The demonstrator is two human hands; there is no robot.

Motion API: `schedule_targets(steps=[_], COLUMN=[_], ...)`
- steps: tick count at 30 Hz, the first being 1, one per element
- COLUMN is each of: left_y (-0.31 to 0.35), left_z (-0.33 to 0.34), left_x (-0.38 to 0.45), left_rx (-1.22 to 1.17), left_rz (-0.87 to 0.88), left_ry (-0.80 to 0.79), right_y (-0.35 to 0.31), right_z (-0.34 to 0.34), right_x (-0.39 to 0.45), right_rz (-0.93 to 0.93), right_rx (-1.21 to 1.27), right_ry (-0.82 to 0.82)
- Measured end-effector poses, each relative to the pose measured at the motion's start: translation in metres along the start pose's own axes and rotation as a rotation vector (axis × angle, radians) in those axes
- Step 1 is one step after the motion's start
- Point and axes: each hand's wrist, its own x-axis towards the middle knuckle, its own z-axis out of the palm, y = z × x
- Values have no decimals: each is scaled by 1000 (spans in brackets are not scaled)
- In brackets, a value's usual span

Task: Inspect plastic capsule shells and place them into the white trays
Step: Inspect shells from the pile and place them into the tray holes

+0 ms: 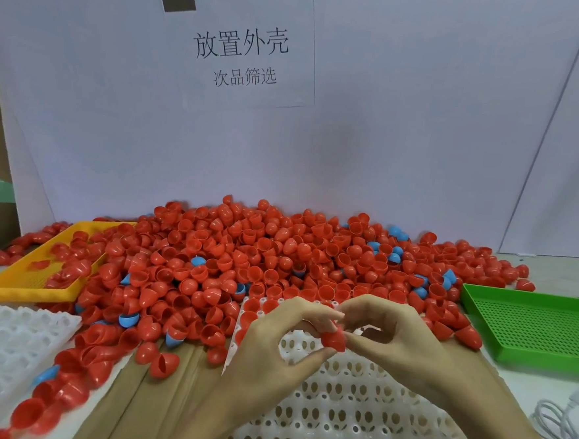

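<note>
Red shell [334,339] | pinched by both hands' fingers [319,319] | sign [240,44]: 放置外壳 次品筛选

Glossy red plastic shells [244,260]; matt white plastic tray [353,412]; perforated green tray [531,325].

Bright, even light from overhead, with soft faint shadows on the white backdrop board [425,126]. Wide-angle bending shows at the edges; the whole picture is slightly soft.
</note>
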Motion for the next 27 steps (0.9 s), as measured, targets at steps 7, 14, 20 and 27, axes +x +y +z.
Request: schedule_targets(steps=[7,14,20,27], left_y=[-4,-22,-56,-61], left_z=[4,-20,-39,-41], left_x=[-5,0,1,-1], left_rx=[196,281,244,220], left_rz=[92,-158,-548,-609], left_ry=[9,574,576,547], right_y=[3,6,-5,-2], right_z=[2,-2,27,77], right_x=[1,14,50,82], right_rz=[3,51,-17,-136], right_rx=[-36,-197,-396,-564], right_ry=[17,5,-90,-223])
